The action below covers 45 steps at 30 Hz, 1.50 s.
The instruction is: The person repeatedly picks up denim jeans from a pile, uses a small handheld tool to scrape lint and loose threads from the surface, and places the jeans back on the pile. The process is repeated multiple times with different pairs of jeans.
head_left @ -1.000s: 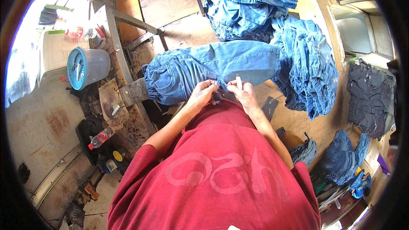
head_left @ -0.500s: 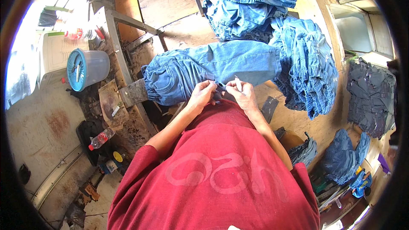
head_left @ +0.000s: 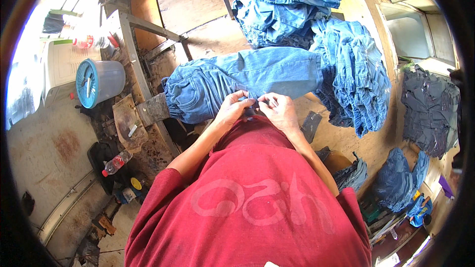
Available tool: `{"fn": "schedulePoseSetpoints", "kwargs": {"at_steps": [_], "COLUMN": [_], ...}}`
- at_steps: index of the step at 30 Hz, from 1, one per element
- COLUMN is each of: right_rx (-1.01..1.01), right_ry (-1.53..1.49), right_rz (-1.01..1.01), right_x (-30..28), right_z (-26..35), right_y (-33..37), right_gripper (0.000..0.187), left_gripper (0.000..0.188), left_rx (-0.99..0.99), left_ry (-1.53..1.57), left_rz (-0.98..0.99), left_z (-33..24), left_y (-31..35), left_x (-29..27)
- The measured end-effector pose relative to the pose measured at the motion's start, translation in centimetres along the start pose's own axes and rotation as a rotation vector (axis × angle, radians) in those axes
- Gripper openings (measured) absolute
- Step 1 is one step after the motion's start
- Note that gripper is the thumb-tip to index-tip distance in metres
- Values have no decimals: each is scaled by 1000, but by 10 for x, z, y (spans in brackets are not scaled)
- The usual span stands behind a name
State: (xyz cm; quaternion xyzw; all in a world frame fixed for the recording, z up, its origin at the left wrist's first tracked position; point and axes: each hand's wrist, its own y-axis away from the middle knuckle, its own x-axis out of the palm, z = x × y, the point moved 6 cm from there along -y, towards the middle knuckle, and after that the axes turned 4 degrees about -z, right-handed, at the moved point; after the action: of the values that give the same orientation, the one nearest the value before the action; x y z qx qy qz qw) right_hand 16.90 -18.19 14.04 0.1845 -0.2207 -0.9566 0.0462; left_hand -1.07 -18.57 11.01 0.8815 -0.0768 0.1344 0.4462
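Along the near edge of the blue jeans (head_left: 269, 71), just beyond the red shirt (head_left: 267, 168), the two hands nearly meet. The left hand (head_left: 230, 111) has its grip pinched, thumb close to forefinger; what it has hold of, I cannot tell. The right hand (head_left: 280, 112) has its grip closed on a small pale stick (head_left: 272, 103). The jeans lie crosswise between a board (head_left: 154, 109) and a denim pile (head_left: 354, 74).

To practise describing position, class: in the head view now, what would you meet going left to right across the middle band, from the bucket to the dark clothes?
Bucket → left hand → right hand → blue pile → dark clothes.
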Motion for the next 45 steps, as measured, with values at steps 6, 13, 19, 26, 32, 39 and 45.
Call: {"fn": "schedulePoseSetpoints", "kwargs": {"at_steps": [6,13,19,26,32,39,45], "right_rx": [-53,-59,322,360,101,-252,-185], "right_ry": [102,11,-545,-658,-411,279,581], "right_rz": [-68,-40,13,136,-63,-178,-232], "right_x": [0,8,17,21,-10,-26,-21], "right_z": [3,-8,-40,-45,-30,39,52], "right_y": [-1,-9,-7,-5,-7,7,-13], "right_gripper": [19,18,14,14,19,15,24], "left_gripper": [10,12,15,18,73,104,102], "left_rx": [19,114,95,-79,448,-77,-108], "left_ry": [-19,-123,-86,119,-1087,-417,-323], "left_rz": [-15,-49,-86,-100,162,435,468], "left_z": [2,0,8,28,-40,-52,-41], "left_y": [-1,-4,-4,-14,3,-16,-24], "left_x": [-1,3,-1,-17,-5,-21,-32]}}
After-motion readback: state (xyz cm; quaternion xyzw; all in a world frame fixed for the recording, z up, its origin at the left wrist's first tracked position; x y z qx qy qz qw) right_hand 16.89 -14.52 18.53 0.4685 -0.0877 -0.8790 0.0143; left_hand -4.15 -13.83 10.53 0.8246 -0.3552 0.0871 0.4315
